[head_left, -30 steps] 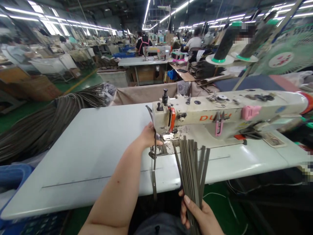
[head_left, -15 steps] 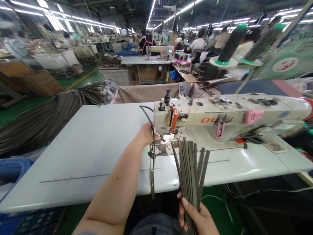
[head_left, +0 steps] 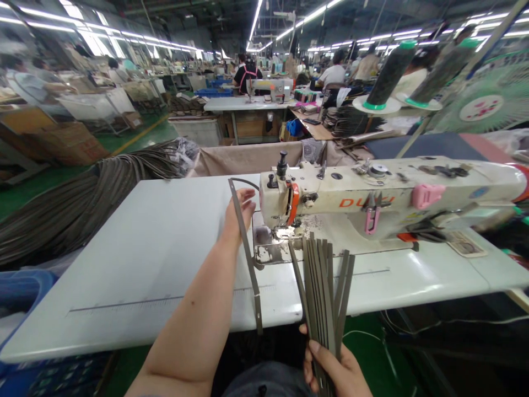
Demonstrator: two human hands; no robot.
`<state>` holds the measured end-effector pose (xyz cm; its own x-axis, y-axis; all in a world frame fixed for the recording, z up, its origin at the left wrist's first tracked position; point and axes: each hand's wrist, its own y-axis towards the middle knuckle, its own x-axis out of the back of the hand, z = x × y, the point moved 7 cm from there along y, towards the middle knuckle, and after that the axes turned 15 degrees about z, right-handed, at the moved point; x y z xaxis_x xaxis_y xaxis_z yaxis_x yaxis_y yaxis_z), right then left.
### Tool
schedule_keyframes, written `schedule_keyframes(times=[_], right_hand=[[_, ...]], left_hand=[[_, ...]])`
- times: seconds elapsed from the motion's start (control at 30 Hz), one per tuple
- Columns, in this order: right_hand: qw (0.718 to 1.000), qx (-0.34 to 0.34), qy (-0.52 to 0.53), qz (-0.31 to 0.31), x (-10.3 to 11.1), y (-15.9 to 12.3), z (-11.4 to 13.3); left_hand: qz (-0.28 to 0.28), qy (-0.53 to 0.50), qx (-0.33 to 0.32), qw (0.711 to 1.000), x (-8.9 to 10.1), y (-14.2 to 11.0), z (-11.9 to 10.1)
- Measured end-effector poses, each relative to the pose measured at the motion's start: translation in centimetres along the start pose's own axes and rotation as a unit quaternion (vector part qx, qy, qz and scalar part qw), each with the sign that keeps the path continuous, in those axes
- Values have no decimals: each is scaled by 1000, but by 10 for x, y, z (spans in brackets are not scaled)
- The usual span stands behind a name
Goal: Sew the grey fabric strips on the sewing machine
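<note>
A person sits at a pale desk point(head_left: 157, 248) that carries a cream sewing machine point(head_left: 372, 204). Their left hand point(head_left: 239, 212) is raised just left of the machine's needle end, fingers loosely curled around a single grey strap point(head_left: 248, 253). That strap arcs over the hand toward the machine head, then runs down past the wrist, crosses the desk's near edge and hangs below it.

Their right hand point(head_left: 336, 372) is low, in front of the desk and below the machine, closed around the lower end of a bundle of grey strips point(head_left: 324, 298). The strips fan upward from the grip, and their free tips lie over the desk edge, just in front of the machine's metal plate point(head_left: 270, 251).

Far to the left of the machine, a big heap of the same grey strapping point(head_left: 82, 207) lies beyond the desk's edge. Two dark thread cones point(head_left: 390, 69) stand on a rack behind the machine. Other people work at another sewing station point(head_left: 264, 88), well behind the machine, across a green floor.
</note>
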<state>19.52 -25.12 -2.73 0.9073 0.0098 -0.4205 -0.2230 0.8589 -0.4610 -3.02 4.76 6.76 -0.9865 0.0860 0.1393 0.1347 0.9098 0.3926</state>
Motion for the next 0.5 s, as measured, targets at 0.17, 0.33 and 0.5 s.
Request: schedule_keyframes(times=[0.17,0.33,0.5], right_hand=[[998,7,-63,-13,-5,0,2],[988,15,-151,-37,-7,8,8],[976,44,-211,-42,-11,11,17]], left_hand=[[-15,91,-143,985,1,-13,-57],[24,117,-145,982,-8,-16,-60],[52,191,25,980,-9,-6,-19]])
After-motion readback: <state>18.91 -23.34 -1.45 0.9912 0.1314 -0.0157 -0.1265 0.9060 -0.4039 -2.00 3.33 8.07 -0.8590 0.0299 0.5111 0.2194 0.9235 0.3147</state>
